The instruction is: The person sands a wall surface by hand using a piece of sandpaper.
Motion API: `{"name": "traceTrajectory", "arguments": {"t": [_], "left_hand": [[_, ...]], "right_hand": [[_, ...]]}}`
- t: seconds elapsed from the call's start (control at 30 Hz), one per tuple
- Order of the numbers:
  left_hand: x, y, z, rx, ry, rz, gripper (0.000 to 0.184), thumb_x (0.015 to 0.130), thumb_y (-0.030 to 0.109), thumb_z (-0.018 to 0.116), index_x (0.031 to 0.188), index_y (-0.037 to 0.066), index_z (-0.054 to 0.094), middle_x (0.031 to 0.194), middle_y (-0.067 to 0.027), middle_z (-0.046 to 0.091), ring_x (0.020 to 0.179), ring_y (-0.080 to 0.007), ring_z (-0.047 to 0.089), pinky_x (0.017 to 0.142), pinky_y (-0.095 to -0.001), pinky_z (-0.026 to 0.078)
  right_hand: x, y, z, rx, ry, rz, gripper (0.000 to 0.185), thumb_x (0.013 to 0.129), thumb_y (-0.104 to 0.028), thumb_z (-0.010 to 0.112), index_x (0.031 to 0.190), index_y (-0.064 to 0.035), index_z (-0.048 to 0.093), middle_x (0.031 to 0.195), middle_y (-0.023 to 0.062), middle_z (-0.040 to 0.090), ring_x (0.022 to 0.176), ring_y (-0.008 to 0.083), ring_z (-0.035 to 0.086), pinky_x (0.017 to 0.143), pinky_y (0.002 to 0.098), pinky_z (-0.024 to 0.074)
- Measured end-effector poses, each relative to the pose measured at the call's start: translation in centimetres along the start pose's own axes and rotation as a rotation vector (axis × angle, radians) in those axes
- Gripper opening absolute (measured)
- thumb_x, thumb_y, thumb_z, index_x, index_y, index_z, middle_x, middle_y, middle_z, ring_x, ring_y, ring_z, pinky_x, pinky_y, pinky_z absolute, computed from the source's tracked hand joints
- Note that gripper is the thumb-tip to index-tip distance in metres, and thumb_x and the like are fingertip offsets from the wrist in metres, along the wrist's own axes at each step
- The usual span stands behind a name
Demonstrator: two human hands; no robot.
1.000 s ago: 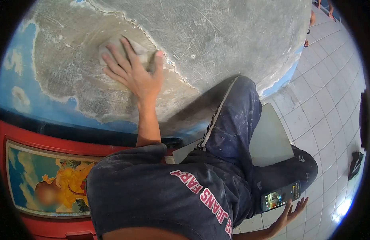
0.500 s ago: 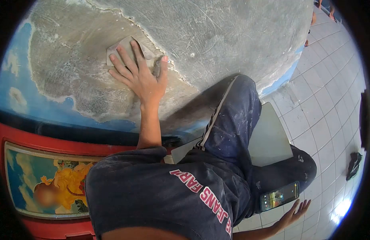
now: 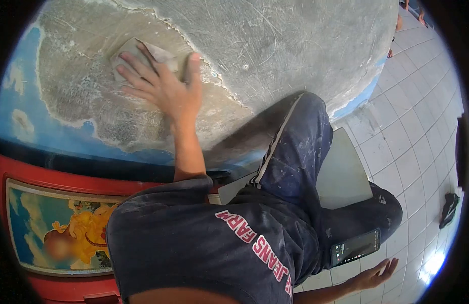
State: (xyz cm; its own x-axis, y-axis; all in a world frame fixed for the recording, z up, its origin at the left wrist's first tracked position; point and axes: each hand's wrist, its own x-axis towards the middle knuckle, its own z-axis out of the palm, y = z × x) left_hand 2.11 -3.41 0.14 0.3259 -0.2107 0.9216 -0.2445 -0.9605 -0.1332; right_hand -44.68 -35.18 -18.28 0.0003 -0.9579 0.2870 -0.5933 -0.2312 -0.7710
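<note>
Head cam: L hand (image 3: 178,97) splayed wide, pressing pale sheet (image 3: 162,53) vs. gray surf. (image 3: 280,55); R hand (image 3: 375,276) half-curled, nothing held, near phone (image 3: 356,247) on dark-trousered leg (image 3: 353,218).

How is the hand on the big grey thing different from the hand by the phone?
The left hand lies flat on a pale sheet against the grey surface; the right hand is beside the phone, holding nothing I can see.
The left hand's fingers are spread; the right hand's are loosely curled.
Both are bare.
</note>
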Motion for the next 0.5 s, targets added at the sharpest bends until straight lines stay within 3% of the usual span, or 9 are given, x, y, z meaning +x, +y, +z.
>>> {"name": "traceTrajectory", "arguments": {"t": [0.13, 0.17, 0.2, 0.23, 0.27, 0.33, 0.4, 0.43, 0.5], "left_hand": [[-4.2, 2.6, 2.1, 0.004, -0.130, 0.078, 0.092, 0.090, 0.070, 0.048, 0.156, 0.009, 0.028, 0.163, -0.0260, 0.005, 0.149, -0.0478, -0.004, 0.111, -0.0715, -0.007], [-5.2, 2.9, 2.3, 0.005, -0.205, 0.119, 0.093, 0.089, 0.070, 0.048, 0.156, 0.009, 0.027, 0.163, -0.0258, 0.004, 0.149, -0.0471, -0.004, 0.111, -0.0712, -0.007], [-5.1, 3.0, 2.1, -0.002, -0.204, 0.123, 0.093, 0.089, 0.070, 0.048, 0.156, 0.009, 0.027, 0.163, -0.0258, 0.004, 0.149, -0.0471, -0.004, 0.111, -0.0712, -0.007], [-5.0, 2.8, 1.8, 0.023, -0.263, 0.118, 0.093, 0.089, 0.071, 0.049, 0.156, 0.010, 0.026, 0.163, -0.0258, 0.005, 0.149, -0.0465, -0.004, 0.111, -0.0713, -0.007], [-4.8, 2.4, 1.5, 0.049, -0.324, 0.115, 0.094, 0.089, 0.071, 0.049, 0.156, 0.010, 0.026, 0.163, -0.0258, 0.005, 0.149, -0.0459, -0.004, 0.111, -0.0714, -0.007], [-2.8, 1.0, 1.1, 0.016, -0.235, 0.120, 0.096, 0.088, 0.073, 0.049, 0.157, 0.011, 0.026, 0.163, -0.0257, 0.006, 0.150, -0.0447, -0.003, 0.111, -0.0715, -0.007], [-0.2, 0.3, 0.3, 0.013, -0.024, -0.002, 0.097, 0.087, 0.074, 0.050, 0.157, 0.011, 0.026, 0.162, -0.0259, 0.007, 0.150, -0.0456, -0.003, 0.111, -0.0718, -0.006], [0.1, 0.3, 0.3, 0.019, -0.021, -0.003, 0.097, 0.087, 0.074, 0.050, 0.157, 0.011, 0.026, 0.162, -0.0259, 0.007, 0.150, -0.0456, -0.003, 0.111, -0.0718, -0.006], [0.5, 0.4, 0.3, 0.033, 0.034, 0.000, 0.098, 0.086, 0.075, 0.049, 0.156, 0.011, 0.027, 0.162, -0.0262, 0.007, 0.149, -0.0470, -0.001, 0.111, -0.0724, -0.005]], "right_hand": [[-2.7, -4.7, 2.1, -0.144, 0.127, -0.208, 0.026, 0.101, -0.019, 0.059, 0.114, 0.0025, 0.064, 0.110, 0.0117, 0.068, 0.097, 0.0223, 0.063, 0.086, 0.0345, 0.0514], [-4.2, -4.3, 3.2, 0.214, 0.048, -0.212, 0.021, 0.102, -0.016, 0.056, 0.105, 0.0035, 0.064, 0.099, 0.0106, 0.066, 0.090, 0.0228, 0.063, 0.083, 0.0339, 0.0510], [-5.7, -7.2, 3.8, 0.372, -0.139, -0.219, 0.014, 0.098, -0.009, 0.056, 0.097, 0.0026, 0.064, 0.096, 0.0104, 0.065, 0.087, 0.0238, 0.061, 0.083, 0.0355, 0.0497], [-6.6, -10.7, 4.9, 0.306, -0.257, -0.432, 0.029, 0.098, -0.023, 0.057, 0.082, 0.0008, 0.065, 0.083, 0.0110, 0.063, 0.082, 0.0229, 0.060, 0.076, 0.0360, 0.0472], [-7.4, -13.6, 5.6, 0.358, -0.474, -0.307, 0.022, 0.091, -0.018, 0.066, 0.076, -0.0018, 0.066, 0.079, 0.0082, 0.063, 0.078, 0.0221, 0.059, 0.074, 0.0373, 0.0449], [-8.9, -15.4, 7.7, 0.467, -0.869, -0.459, 0.015, 0.087, -0.015, 0.072, 0.076, -0.0047, 0.068, 0.071, 0.0054, 0.062, 0.066, 0.0218, 0.055, 0.068, 0.0370, 0.0414], [-10.8, -15.1, 9.9, 0.535, -1.210, -0.425, 0.014, 0.085, -0.017, 0.074, 0.077, -0.0059, 0.068, 0.065, 0.0058, 0.060, 0.056, 0.0241, 0.050, 0.063, 0.0359, 0.0383], [-11.5, -14.6, 10.7, 0.540, -1.213, -0.430, 0.014, 0.085, -0.017, 0.074, 0.077, -0.0059, 0.068, 0.065, 0.0058, 0.060, 0.056, 0.0241, 0.050, 0.063, 0.0359, 0.0383], [-12.4, -13.6, 12.2, 0.475, -1.589, -0.302, 0.019, 0.089, -0.018, 0.071, 0.079, -0.0025, 0.067, 0.062, 0.0039, 0.058, 0.052, 0.0173, 0.046, 0.060, 0.0320, 0.0370]]}}
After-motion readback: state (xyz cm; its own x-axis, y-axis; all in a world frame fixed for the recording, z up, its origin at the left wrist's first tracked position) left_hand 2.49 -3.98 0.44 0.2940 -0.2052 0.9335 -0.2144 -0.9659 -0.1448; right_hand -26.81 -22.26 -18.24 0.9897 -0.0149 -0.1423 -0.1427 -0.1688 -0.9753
